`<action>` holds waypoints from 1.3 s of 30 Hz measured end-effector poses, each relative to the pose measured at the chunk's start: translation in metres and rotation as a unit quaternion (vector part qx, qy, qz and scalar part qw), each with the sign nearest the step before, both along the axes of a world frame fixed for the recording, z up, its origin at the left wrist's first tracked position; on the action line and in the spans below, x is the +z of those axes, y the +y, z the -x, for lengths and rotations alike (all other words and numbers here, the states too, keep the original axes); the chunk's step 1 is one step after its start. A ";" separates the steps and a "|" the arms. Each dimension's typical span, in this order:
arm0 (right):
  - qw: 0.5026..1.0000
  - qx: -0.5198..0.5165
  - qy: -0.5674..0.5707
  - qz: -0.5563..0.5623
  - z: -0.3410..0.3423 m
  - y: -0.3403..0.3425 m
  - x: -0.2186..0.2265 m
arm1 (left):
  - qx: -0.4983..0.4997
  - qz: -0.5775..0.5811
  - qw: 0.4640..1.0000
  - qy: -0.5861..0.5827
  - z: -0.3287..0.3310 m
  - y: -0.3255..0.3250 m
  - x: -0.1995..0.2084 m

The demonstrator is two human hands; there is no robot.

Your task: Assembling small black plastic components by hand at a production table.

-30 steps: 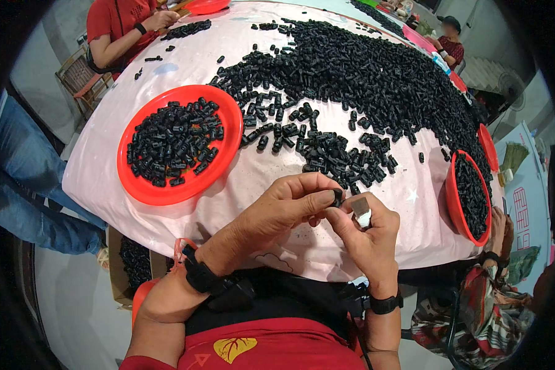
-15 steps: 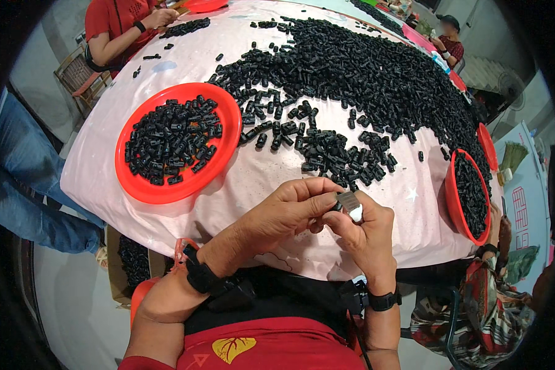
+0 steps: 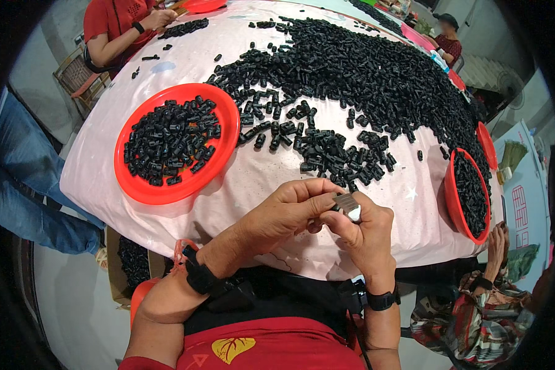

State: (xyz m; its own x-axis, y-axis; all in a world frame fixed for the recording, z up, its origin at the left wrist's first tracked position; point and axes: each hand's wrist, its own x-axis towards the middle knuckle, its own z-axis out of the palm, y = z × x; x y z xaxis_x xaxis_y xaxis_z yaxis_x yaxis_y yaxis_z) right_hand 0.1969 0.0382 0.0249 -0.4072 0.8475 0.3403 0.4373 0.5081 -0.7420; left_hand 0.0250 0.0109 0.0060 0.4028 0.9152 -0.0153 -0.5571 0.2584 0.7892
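Note:
Close in front of me, both hands meet over the near edge of the table. My right hand (image 3: 369,233) is closed on a small flat metal blade (image 3: 346,201) with a white-looking lower end. My left hand (image 3: 290,208) pinches a small black plastic part (image 3: 335,208) against the blade; fingers hide most of that part. Just beyond my hands lies a loose cluster of similar black plastic parts (image 3: 339,154). To the left stands a round red basin (image 3: 124,177) with many such parts in it.
A large heap of black parts (image 3: 364,68) covers the far middle and right of the pink cloth (image 3: 271,240). Another red bowl (image 3: 453,213) of parts sits at the right edge. Co-workers are at the far left, far right and near right. A cardboard box (image 3: 120,280) is on the floor.
The blade in my right hand has tilted and shifted slightly left. At the right, a co-worker's hands have moved lower, away from the bowl. My left hand stays nearly in place.

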 end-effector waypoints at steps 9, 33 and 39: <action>1.000 -0.001 -0.008 0.015 0.000 0.001 -0.001 | -0.001 -0.003 1.000 -0.003 0.002 -0.001 -0.002; 1.000 0.009 0.003 0.008 0.000 0.001 -0.003 | 0.022 0.004 1.000 0.014 -0.003 -0.001 0.000; 0.999 0.010 -0.019 0.026 0.001 0.002 0.000 | 0.011 -0.008 1.000 0.013 -0.001 -0.001 -0.001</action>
